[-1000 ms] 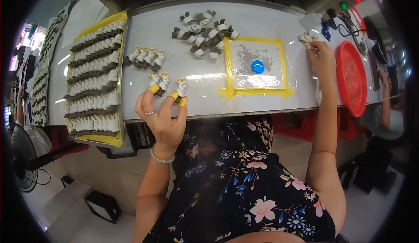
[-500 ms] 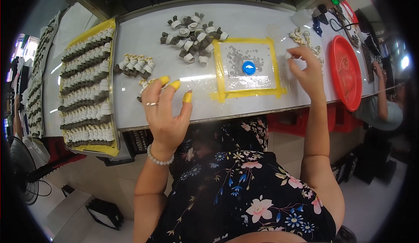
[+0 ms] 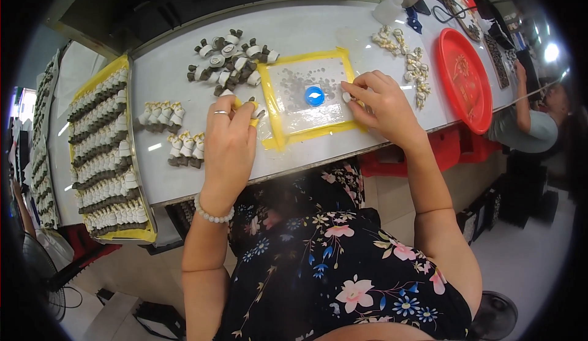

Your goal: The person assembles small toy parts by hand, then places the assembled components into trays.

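Between its yellow-covered fingertips, my left hand pinches a small dark-and-white figurine body, at the left edge of the yellow-taped square. My right hand holds a small white piece in its fingertips over the square's right side. A round blue cap with something white in it sits inside the square, among grey spots. Beyond my left hand is a pile of dark-and-white figurine bodies. Small cream pieces with yellowish parts lie to the right of my right hand.
Short rows of figurines stand left of my left hand. A yellow-edged tray of figurine rows is at far left. A red oval tray and a whitish bottle are at right. Another person sits at far right.
My left hand has gone from the figurine row to the taped square and now holds a figurine body. My right hand has come left toward the square with its white piece. The view has shifted.
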Motion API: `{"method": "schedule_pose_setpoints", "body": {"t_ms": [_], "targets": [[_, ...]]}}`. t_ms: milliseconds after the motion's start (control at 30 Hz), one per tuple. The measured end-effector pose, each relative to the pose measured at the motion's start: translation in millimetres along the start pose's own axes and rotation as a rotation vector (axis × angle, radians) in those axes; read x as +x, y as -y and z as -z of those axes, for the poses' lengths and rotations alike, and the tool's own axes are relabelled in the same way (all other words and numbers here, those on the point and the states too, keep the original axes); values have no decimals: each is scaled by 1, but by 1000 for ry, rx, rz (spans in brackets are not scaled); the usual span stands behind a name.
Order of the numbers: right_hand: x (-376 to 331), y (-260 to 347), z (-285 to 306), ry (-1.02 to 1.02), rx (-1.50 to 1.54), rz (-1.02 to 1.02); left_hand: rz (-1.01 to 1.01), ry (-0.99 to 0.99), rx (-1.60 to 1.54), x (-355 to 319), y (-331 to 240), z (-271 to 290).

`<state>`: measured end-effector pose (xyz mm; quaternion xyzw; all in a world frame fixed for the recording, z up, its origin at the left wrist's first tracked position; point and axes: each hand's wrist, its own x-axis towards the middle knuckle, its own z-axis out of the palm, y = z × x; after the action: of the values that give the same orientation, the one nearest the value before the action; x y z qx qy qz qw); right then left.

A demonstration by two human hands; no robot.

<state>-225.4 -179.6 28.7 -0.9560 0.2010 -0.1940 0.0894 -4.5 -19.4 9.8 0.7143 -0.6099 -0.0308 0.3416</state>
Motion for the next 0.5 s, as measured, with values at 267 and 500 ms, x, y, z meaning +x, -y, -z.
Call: {"method": "schedule_pose_setpoints", "body": {"t_ms": [267,500], "targets": [[15,10,-5,-34,264,-36,-47,71,-231,-12,-3,4],[35,10,-13,37,137,128,-22,41,-227,-14,-5,-1]]}}
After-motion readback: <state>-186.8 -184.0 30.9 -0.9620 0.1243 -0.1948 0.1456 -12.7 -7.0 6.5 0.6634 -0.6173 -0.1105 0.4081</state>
